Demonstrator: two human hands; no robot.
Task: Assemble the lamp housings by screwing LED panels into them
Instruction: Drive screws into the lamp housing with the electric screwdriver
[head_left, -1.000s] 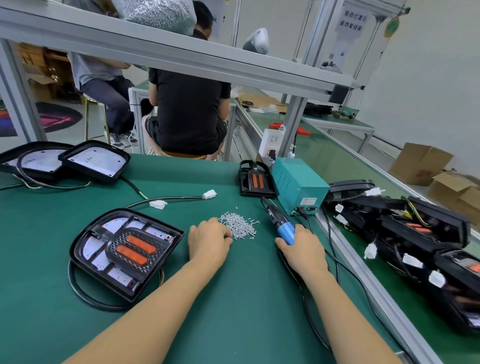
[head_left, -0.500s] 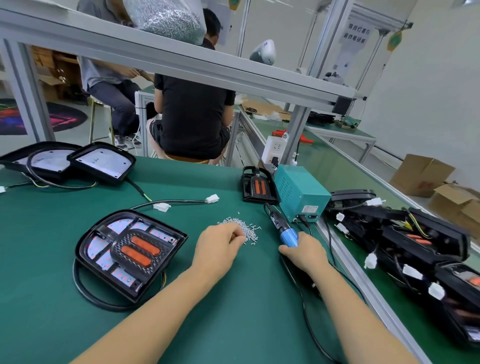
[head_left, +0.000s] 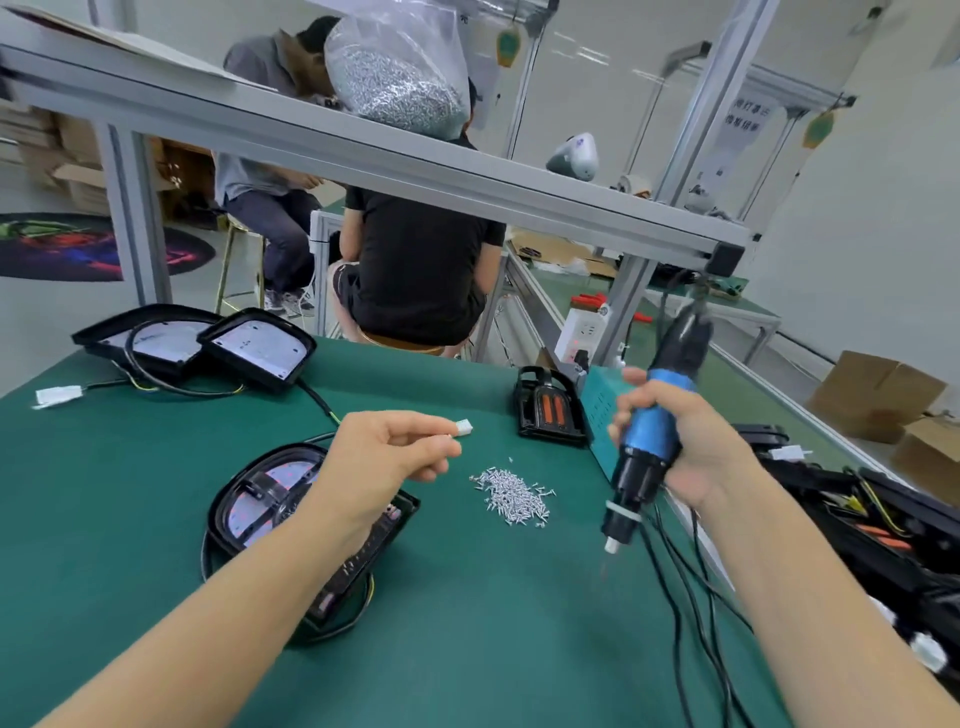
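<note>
Green worktop (head_left: 156, 519) carries a screw pile (head_left: 511, 499); beside it, lamp housing (head_left: 291, 514); left hand (head_left: 384, 457) pinches something small, likely a screw; right hand (head_left: 691, 447) grips electric screwdriver (head_left: 649, 441); next, seat screw on bit.

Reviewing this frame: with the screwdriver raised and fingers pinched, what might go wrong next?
1. The left hand pinches something too small to make out, presumably a screw; it may slip onto the green table mat.
2. The blue-and-black electric screwdriver in the right hand trails black cables that may drag through the loose pile of small silver screws.
</note>
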